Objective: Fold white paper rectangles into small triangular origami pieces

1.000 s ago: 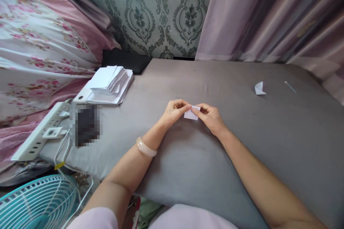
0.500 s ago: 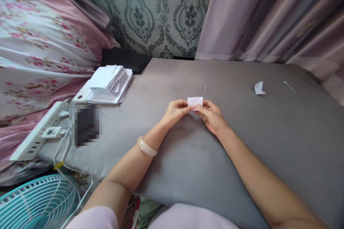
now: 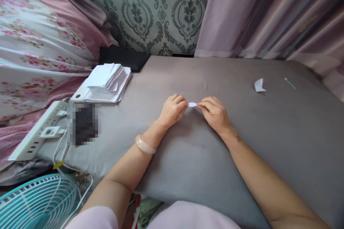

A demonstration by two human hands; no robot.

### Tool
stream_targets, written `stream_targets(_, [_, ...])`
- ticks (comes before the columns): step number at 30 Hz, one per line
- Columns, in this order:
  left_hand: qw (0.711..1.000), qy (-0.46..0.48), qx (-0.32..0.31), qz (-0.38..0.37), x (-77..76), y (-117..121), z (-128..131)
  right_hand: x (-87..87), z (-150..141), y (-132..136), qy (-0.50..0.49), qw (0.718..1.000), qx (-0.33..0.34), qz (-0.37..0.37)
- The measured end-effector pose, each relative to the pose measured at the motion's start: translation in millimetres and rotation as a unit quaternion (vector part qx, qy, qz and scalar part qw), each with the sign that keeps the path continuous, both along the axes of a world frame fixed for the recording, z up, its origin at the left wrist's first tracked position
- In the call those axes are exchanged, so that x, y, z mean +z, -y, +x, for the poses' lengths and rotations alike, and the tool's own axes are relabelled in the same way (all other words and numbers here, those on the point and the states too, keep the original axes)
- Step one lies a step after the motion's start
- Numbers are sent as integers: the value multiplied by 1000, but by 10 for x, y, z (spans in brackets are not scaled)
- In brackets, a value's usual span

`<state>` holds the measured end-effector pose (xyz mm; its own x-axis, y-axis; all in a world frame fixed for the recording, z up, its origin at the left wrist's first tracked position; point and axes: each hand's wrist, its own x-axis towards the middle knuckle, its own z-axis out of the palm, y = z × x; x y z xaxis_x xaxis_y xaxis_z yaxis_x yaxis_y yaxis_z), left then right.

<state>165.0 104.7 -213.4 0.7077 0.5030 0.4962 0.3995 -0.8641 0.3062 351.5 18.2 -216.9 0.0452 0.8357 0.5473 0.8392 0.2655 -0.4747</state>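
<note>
A small piece of folded white paper (image 3: 192, 104) is stretched between my two hands, above the grey-covered surface (image 3: 185, 150). My left hand (image 3: 174, 110) pinches its left end between thumb and fingers. At the right end, my right hand (image 3: 215, 114) grips it the same way. Only a narrow strip of the paper shows; its ends are hidden by my fingertips. Farther right lies a folded white paper piece (image 3: 259, 85) with a raised point, apart from both hands.
At left sits a stack of white paper sheets (image 3: 103, 78), with a black flat item (image 3: 125, 57) behind it. A white power strip (image 3: 37, 132) with cables runs along the left edge, near a teal fan (image 3: 40, 200). A cotton swab (image 3: 290, 83) lies at right.
The folded paper has turned from a broad face to a thin strip. Both hands have rolled over, backs now upward, and grip it at its two ends.
</note>
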Motion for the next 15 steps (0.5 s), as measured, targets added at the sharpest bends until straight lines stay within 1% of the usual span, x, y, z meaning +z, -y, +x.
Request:
stream_targets(4, [994, -85, -8, 68, 53, 31, -3, 40, -3, 50, 145, 989, -22, -23])
stream_targets(6, [989, -125, -18, 81, 51, 44, 7, 30, -18, 70, 194, 980, -18, -36])
stream_targets(8, [983, -161, -33, 78, 35, 60, 11, 3, -32, 89, 222, 974, -1, -55])
stream_targets(10, [980, -185, -42, 58, 17, 82, 5, -24, -39, 106, 221, 972, 17, -78])
stream_targets(12, [980, -193, -39, 22, 3, 109, -10, -42, -38, 118, 197, 975, 27, -96])
stream_targets(15, [985, -163, -7, -59, -21, 133, -29, -56, -25, 121, 144, 984, 30, -106])
